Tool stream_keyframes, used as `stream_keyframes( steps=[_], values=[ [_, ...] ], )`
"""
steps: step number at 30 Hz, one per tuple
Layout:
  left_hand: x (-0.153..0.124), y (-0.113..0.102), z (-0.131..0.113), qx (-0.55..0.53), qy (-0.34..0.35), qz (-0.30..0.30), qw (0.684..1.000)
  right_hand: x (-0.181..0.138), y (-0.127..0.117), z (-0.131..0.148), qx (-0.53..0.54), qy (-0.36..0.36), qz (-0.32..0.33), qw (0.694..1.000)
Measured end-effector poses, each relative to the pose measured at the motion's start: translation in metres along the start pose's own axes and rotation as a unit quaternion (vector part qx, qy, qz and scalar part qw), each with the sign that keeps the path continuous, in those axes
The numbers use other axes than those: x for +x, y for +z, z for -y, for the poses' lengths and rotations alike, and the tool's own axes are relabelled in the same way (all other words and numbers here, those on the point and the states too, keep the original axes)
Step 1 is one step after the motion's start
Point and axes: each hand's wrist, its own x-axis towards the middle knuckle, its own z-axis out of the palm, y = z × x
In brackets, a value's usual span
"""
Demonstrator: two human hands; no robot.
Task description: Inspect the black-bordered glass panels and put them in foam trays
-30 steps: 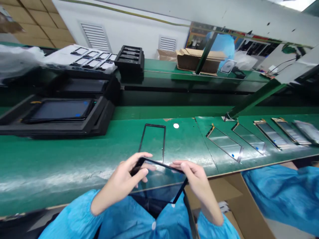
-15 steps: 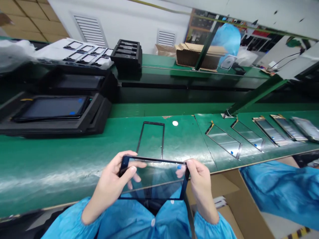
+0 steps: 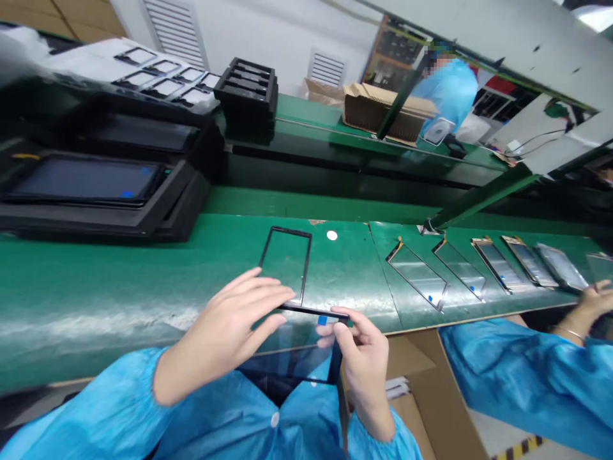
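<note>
My right hand (image 3: 361,354) grips the right end of a black-bordered glass touch panel (image 3: 299,351), thumb in front and fingers behind. The panel is tilted just off the bench's near edge, with a blue tab (image 3: 322,321) near its upper right corner. My left hand (image 3: 234,319) reaches across the panel's left part, its fingers stretched out and its palm turned down. It hides the panel's upper left corner; whether it touches the glass I cannot tell. Just beyond my hands, a thin black rectangular frame (image 3: 291,230) lies on the green bench (image 3: 230,255).
Black foam trays (image 3: 172,204) with a screen (image 3: 86,179) stand at left. Several glass panels (image 3: 421,275) lie along the right, near a green post (image 3: 483,195). A co-worker's hand (image 3: 596,303) holds a panel at far right. Below is a cardboard box (image 3: 431,396).
My left hand has released the panel's left end and moved over its front, fingers now straight. My right hand still holds the panel. A co-worker's hand has come into view at right.
</note>
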Motion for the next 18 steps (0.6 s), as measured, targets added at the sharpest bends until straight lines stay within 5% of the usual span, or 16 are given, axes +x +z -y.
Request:
stream_keyframes(
  steps=[9, 13, 15, 18],
  values=[
    [-0.001, 0.008, -0.002, -0.057, 0.0, 0.035, 0.998, -0.007, 0.004, 0.006, -0.029, 0.018, 0.003, 0.999],
    [0.002, 0.006, -0.012, -0.128, -0.051, 0.112, 0.984, 0.0, 0.01, 0.008, -0.016, 0.005, 0.126, 0.992],
    [0.003, 0.006, -0.016, -0.203, -0.11, 0.132, 0.964, 0.004, 0.011, 0.007, 0.022, 0.022, 0.161, 0.986],
    [-0.001, 0.008, -0.016, -0.364, -0.246, 0.1, 0.893, 0.011, 0.008, 0.004, 0.085, 0.056, 0.114, 0.988]
  ],
)
